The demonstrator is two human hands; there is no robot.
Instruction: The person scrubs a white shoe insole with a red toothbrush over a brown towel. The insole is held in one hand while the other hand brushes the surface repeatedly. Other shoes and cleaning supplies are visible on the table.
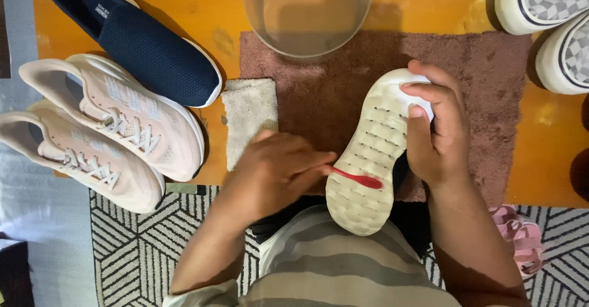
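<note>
1. Head view: right hand (437,129) clasped over the toe end of an upturned shoe (371,153), fingers curled across the white sole and thumb down its side, pinning it steady.
2. Left hand (276,170) closed around the handle of a red brush (359,178), head laid flat against the sole near the heel, touching the tread.
3. Shoe held sole-up over a brown towel (491,67) on the orange table (546,141), heel end pointing toward the striped shirt (343,264).
4. Sole looks pale and mostly even in colour; no foam or dirt streaks clear enough to tell scrubbed parts from unscrubbed.
5. Judged as mid-scrub on this one sole, brush working the heel half; toe half hidden in part under the right fingers.
6. Clear bowl (307,12) at the towel's far edge, seemingly holding water; folded white cloth (248,113) just left of the towel, lying untouched.
7. Navy shoe (141,46) and two pink shoes (116,129) on the left, apart from both hands; likely the navy mate and others left to do, though cleaned or not cannot be told.
8. Checkered shoes (546,12) at top right, well apart.
</note>
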